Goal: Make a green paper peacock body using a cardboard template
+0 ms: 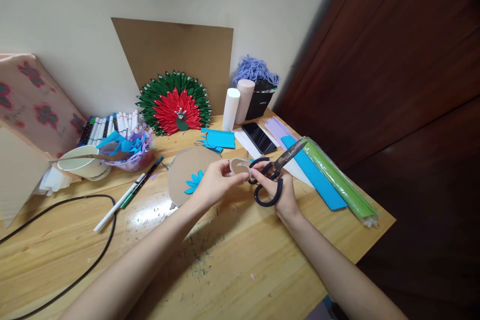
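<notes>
My left hand (219,180) is closed on a small tan piece (240,166) with a pale rounded rim; it looks like a tape roll, but its kind is not certain. Black-handled scissors (278,165) hang on my right hand (282,191), blades pointing up and away to the right. The thumb and fingertips of that hand also pinch at the near edge of the tan piece. Just left of and beneath my left hand lies a cardboard disc (180,172) bearing blue petals (194,182), partly hidden by the wrist.
A green-and-red petal fan (176,105) leans on cardboard (180,45). White rolls (231,110), a phone (259,138), blue paper (318,175) and a green packet (337,180) lie rightward. Leftward are a paper cup (84,162), a scrap bowl (137,160), markers (120,122) and a black cable (112,220).
</notes>
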